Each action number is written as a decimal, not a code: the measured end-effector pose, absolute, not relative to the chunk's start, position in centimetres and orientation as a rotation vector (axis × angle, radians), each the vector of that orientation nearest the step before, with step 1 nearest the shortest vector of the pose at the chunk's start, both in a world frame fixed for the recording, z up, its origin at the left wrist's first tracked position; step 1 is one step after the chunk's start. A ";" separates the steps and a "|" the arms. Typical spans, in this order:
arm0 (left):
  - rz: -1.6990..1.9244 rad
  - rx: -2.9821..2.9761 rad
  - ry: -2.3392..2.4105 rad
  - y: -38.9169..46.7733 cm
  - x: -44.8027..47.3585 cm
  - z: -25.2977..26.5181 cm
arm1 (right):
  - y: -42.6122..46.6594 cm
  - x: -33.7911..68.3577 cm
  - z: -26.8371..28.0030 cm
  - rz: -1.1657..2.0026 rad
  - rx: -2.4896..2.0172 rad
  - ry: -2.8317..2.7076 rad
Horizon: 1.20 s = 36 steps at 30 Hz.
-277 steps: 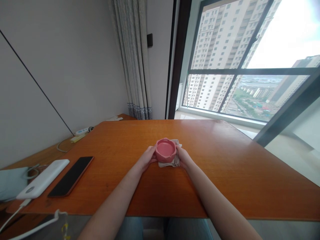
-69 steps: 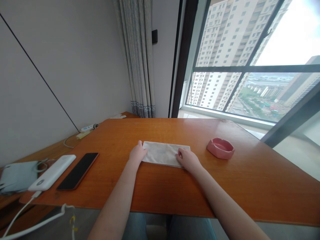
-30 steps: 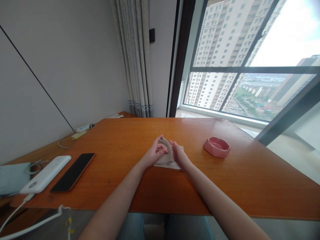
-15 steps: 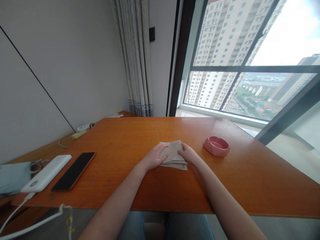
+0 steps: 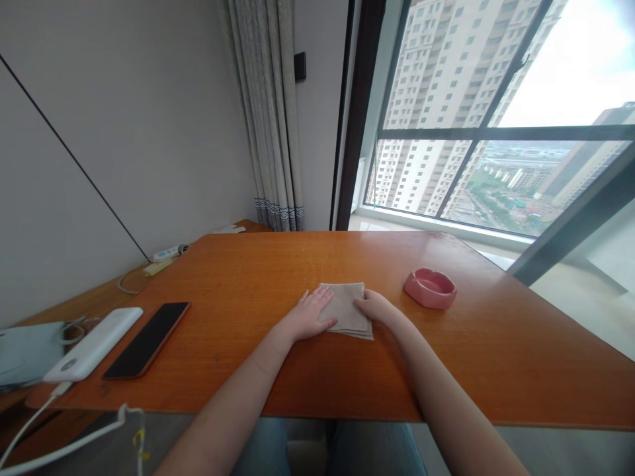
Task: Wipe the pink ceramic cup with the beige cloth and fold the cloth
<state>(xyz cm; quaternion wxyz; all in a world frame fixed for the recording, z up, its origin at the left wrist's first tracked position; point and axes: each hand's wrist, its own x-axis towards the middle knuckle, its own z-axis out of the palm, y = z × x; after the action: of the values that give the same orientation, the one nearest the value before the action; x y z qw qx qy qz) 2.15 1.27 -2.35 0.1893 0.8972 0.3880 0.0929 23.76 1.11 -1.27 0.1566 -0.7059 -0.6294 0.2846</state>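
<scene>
- On the glossy orange-brown wooden table (image 5: pixel 238 264): one folded beige fabric cloth (image 5: pixel 348 307), one pink faceted dish (image 5: pixel 430 289), one black flat phone (image 5: pixel 147 340), one white rounded-edged power bank (image 5: pixel 94 344).
- Two hands are at the cloth, centred near the person. The left hand (image 5: pixel 311 314) lies flat, fingers spread over its left side, gripping nothing.
- The right hand (image 5: pixel 378 306) has its thumb on the right edge; its other fingers are mostly hidden, so I cannot tell whether it pinches.
- The cloth is matte, layered, nearly square; the dish is smooth, hollow, well apart to the right.
- Unlike the long strip seen earlier, the cloth is now compact.
</scene>
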 end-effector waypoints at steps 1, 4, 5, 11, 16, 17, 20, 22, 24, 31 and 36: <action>0.243 2.527 1.100 1.3 2.2 -2.4 | 1.1 23.9 -1.2 0.791 -2.043 -1.806; 0.226 2.541 1.120 1.2 2.3 -2.6 | 0.8 24.3 -1.0 0.720 -2.121 -1.821; 0.233 2.547 1.128 1.2 2.4 -2.7 | 0.6 24.4 -1.0 0.702 -2.148 -1.827; 0.266 2.519 1.188 1.6 2.7 -2.8 | 0.2 24.4 -0.7 0.527 -2.345 -1.803; 0.244 2.527 1.197 1.7 2.9 -3.1 | 0.4 23.9 -0.9 0.565 -2.291 -1.847; 0.232 2.530 1.195 1.6 2.9 -3.1 | 0.4 23.8 -1.1 0.573 -2.239 -1.871; 0.220 2.526 1.172 1.4 2.8 -3.0 | 0.6 23.5 -1.4 0.584 -2.097 -1.830; 0.243 2.508 1.146 1.4 2.5 -2.8 | 0.7 23.4 -1.5 0.616 -2.022 -1.712; 0.288 2.461 1.118 1.6 2.1 -2.5 | 0.6 23.7 -1.1 0.673 -1.886 -1.613; 0.440 2.294 1.080 1.8 0.8 -2.2 | -3.4 30.1 0.9 0.247 -1.854 -1.470; 0.347 2.330 1.094 1.3 1.2 -1.9 | -6.9 37.8 -0.7 0.306 -2.121 -1.509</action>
<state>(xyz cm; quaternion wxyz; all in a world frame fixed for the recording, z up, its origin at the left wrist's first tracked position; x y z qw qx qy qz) 1.25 1.27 -1.91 0.2688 0.8640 0.4057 0.1288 37.79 -6.87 -0.74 0.2576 -0.7819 -0.5563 0.1127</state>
